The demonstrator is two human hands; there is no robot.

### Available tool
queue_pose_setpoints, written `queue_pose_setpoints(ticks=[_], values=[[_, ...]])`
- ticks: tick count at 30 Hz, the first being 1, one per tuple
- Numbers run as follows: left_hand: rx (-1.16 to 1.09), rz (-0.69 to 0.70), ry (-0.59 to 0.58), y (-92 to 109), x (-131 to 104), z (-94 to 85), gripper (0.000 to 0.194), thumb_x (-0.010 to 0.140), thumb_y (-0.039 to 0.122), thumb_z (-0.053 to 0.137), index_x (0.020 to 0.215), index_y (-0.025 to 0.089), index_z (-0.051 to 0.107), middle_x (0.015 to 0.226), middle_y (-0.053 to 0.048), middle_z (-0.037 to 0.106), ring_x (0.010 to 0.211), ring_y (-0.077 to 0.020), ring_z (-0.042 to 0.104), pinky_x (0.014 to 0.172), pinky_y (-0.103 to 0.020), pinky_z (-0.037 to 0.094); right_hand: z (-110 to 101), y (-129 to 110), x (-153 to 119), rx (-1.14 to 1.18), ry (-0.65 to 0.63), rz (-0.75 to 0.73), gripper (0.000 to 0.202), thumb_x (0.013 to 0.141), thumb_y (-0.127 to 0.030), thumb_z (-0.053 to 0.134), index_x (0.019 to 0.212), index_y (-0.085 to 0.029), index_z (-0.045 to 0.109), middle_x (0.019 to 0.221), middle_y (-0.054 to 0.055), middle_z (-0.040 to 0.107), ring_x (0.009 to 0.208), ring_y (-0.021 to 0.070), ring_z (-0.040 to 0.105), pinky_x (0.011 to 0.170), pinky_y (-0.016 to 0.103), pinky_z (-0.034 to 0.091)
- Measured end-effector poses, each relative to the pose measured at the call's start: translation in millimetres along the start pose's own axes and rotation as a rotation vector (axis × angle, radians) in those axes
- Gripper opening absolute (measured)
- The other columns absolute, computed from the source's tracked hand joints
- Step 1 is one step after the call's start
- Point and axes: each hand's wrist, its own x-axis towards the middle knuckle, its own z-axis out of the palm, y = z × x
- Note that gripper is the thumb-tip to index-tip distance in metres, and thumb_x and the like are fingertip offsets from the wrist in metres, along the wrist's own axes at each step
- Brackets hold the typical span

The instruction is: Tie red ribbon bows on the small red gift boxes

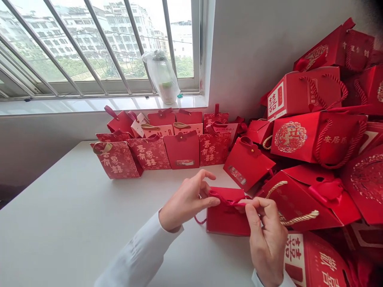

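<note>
A small red gift box (226,223) rests on the white table, with a red ribbon (229,203) tied across its top and a twisted cord handle (200,220) sticking out at its left. At the ribbon's left part, my left hand (191,199) is closed with thumb and fingers on a loop, its index finger raised. My right hand (266,235) pinches the ribbon's right part between thumb and index finger. Just behind stands another red box (248,163) with a ribbon handle, tilted against the pile.
Several upright red gift bags (151,153) stand in rows along the wall. Larger red boxes (318,135) with rope handles are heaped on the right, close to my right hand. On the windowsill is a plastic-wrapped cup (166,83). The white table (74,223) extends left.
</note>
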Motion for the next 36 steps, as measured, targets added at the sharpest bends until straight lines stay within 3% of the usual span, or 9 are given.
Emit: queue_pose_setpoints(ticks=[5,10,16,21,25,27,31,34,36], values=[[0.068,-0.074,-0.131,3,-6,-6.7,0.045,0.077,0.028,0.057,0.116,0.02,0.038,0.063,0.005,0.057,0.058,-0.0132,0.05,0.053,-0.023,0.038,-4,1,0,-0.075,0.02,-0.105,0.017,0.092,-0.032,0.045,0.082,-0.021,0.053,0.077,-0.002,0.063,0.071,0.0141,0.06,0.064,0.022,0.041],[0.065,-0.078,-0.147,6,-10,-10.3,0.05,0.076,0.027,0.057,0.12,0.02,0.034,0.065,0.005,0.058,0.062,-0.0139,0.053,0.055,-0.023,0.04,-9,2,1,-0.136,0.012,-0.243,0.015,0.088,-0.025,0.047,0.075,-0.021,0.051,0.063,-0.004,0.054,0.055,0.0114,0.051,0.057,0.023,0.037],[-0.002,-0.099,-0.141,6,-11,-17.1,0.046,0.076,0.025,0.056,0.116,0.02,0.035,0.067,0.005,0.058,0.062,-0.0122,0.053,0.055,-0.022,0.04,-12,1,2,-0.151,0.035,-0.264,0.019,0.087,-0.022,0.044,0.068,-0.021,0.046,0.056,-0.004,0.045,0.049,0.0123,0.043,0.054,0.026,0.035],[0.007,-0.085,-0.185,8,-12,-17.6,0.043,0.077,0.027,0.058,0.114,0.021,0.038,0.068,0.004,0.058,0.062,-0.0121,0.053,0.057,-0.023,0.041,-10,-1,7,-0.1,0.012,-0.463,0.016,0.083,-0.018,0.049,0.068,-0.021,0.047,0.064,0.0,0.051,0.066,0.0173,0.049,0.064,0.031,0.04],[-0.015,-0.09,-0.222,12,-14,-13.6,0.051,0.077,0.027,0.06,0.121,0.021,0.035,0.069,0.005,0.059,0.061,-0.012,0.054,0.06,-0.024,0.044,-14,-12,10,-0.117,0.069,-0.39,0.01,0.087,-0.022,0.047,0.079,-0.021,0.053,0.082,0.004,0.056,0.083,0.0216,0.051,0.078,0.039,0.039],[0.009,-0.089,-0.216,15,-16,-11.8,0.056,0.077,0.026,0.059,0.125,0.021,0.032,0.069,0.005,0.059,0.061,-0.0121,0.055,0.061,-0.024,0.044,-14,-20,12,-0.208,0.008,-0.359,0.011,0.088,-0.026,0.049,0.089,-0.021,0.058,0.093,0.006,0.057,0.092,0.0237,0.049,0.082,0.04,0.039],[0.119,-0.05,-0.176,16,-19,-10.1,0.059,0.077,0.024,0.058,0.129,0.021,0.03,0.067,0.007,0.058,0.062,-0.0121,0.053,0.067,-0.024,0.043,-5,-31,16,-0.319,-0.237,-0.364,0.015,0.083,-0.03,0.058,0.096,-0.022,0.062,0.105,0.006,0.055,0.101,0.0262,0.044,0.084,0.041,0.041],[0.191,-0.043,-0.167,15,-20,-9.6,0.06,0.077,0.022,0.056,0.131,0.02,0.029,0.066,0.007,0.058,0.064,-0.0128,0.052,0.068,-0.024,0.041,4,-30,17,-0.264,-0.365,-0.302,0.007,0.083,-0.019,0.056,0.085,-0.023,0.061,0.094,0.003,0.059,0.095,0.0231,0.047,0.078,0.035,0.044],[0.249,-0.047,-0.167,16,-22,-8.1,0.06,0.077,0.02,0.055,0.131,0.019,0.029,0.067,0.006,0.059,0.069,-0.0139,0.052,0.068,-0.024,0.04,7,-28,18,-0.208,-0.368,-0.231,0.01,0.085,-0.018,0.053,0.08,-0.023,0.06,0.084,0.001,0.06,0.087,0.0201,0.05,0.072,0.032,0.044]])
